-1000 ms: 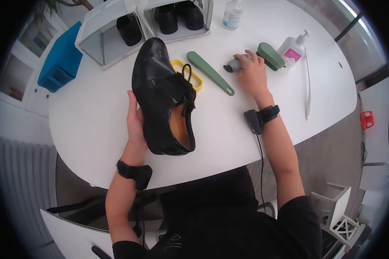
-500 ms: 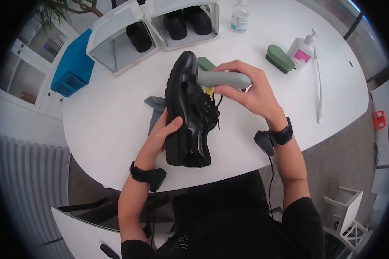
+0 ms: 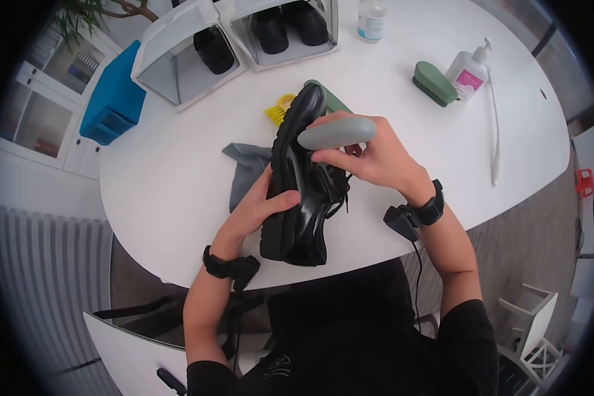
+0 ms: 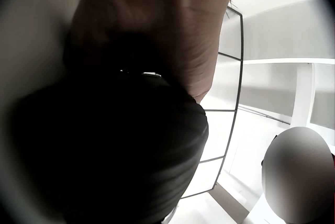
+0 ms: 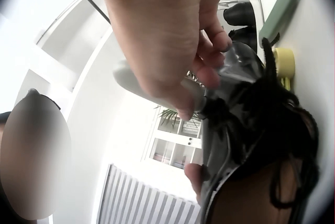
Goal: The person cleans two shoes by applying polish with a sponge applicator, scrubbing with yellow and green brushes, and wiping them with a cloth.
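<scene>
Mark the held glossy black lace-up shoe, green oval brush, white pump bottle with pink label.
Glossy black lace-up shoe [image 3: 307, 203], head view: side of upper.
Green oval brush [image 3: 436, 80], head view: its back.
White pump bottle with pink label [image 3: 468, 80], head view: the label.

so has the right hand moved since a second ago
Yes: in the head view, the right hand has moved left, away from the resting green brush, to the black shoe.

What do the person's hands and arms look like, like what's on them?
The left hand and right hand are ungloved. Each wears a black wrist strap carrying a dark, boxy device. A thin black cable hangs from the right-hand one. The black sleeves are short and look plain.
</scene>
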Tool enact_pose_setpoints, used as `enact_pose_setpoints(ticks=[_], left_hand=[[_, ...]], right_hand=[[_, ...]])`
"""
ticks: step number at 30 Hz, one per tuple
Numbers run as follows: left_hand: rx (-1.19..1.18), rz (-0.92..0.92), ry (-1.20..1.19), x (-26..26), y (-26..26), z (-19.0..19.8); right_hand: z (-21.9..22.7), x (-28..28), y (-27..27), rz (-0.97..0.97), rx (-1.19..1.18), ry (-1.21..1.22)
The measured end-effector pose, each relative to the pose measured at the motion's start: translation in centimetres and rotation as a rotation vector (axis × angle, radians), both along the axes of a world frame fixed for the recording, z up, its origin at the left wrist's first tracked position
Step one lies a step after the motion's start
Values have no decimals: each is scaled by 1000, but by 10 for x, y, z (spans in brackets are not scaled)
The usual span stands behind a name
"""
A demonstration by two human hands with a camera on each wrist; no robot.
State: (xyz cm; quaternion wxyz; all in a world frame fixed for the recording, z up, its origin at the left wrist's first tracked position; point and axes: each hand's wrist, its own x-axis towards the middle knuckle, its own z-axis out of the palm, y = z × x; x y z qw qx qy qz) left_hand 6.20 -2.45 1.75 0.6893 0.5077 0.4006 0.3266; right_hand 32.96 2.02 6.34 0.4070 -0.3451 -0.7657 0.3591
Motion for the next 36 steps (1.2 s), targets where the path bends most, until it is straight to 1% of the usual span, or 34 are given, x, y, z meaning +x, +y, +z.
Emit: enact_pose_setpoints(ticks=[3, 5, 9, 11, 12, 14, 18, 20, 22, 25, 26, 28, 29, 30, 32, 33, 35, 36], left_hand=[[19, -17, -2, 0, 2, -3], [12, -14, -2, 1, 1, -1], [33, -24, -15, 9, -2, 9], [70, -6, 14, 13, -5, 11], [109, 14, 46, 14, -6, 12], [132, 4, 51, 15, -5, 14], [139, -18, 51, 17, -8, 18], [165, -38, 67, 19, -10, 22], [190, -61, 83, 19, -9, 23], [183, -82, 109, 16, -14, 24], [184, -97, 112, 16, -15, 25], [189, -114, 114, 17, -15, 27], [202, -120, 111, 17, -14, 26], [216, -126, 109, 17, -14, 25], [179, -122, 80, 15, -14, 20], [134, -115, 51, 13, -14, 17], [132, -132, 45, 7, -13, 9], [129, -144, 33, 3, -12, 7]], right_hand=[[-6, -2, -2, -2, 9, -29], [-7, -8, -5, 24, 195, 69], [-1, -11, -9, -18, 179, -10], [-2, -15, -7, -19, 337, -34], [-3, -15, -6, -24, 342, -37], [-5, -16, -5, -11, 450, -23], [-1, -14, -3, -70, 462, 8], [4, -11, -2, -169, 329, 10], [2, -5, 5, -206, 338, 17], [6, 3, 10, -343, 270, -20], [8, 5, 12, -347, 267, -19], [12, 11, 19, -454, 232, 64], [7, 14, 25, -496, 212, 94], [6, 17, 29, -499, 216, 97], [3, 24, 35, -578, 94, 77], [-2, 31, 41, -583, 92, 83], [-14, 42, 49, -605, -65, -69], [-14, 41, 45, -602, -73, -60]])
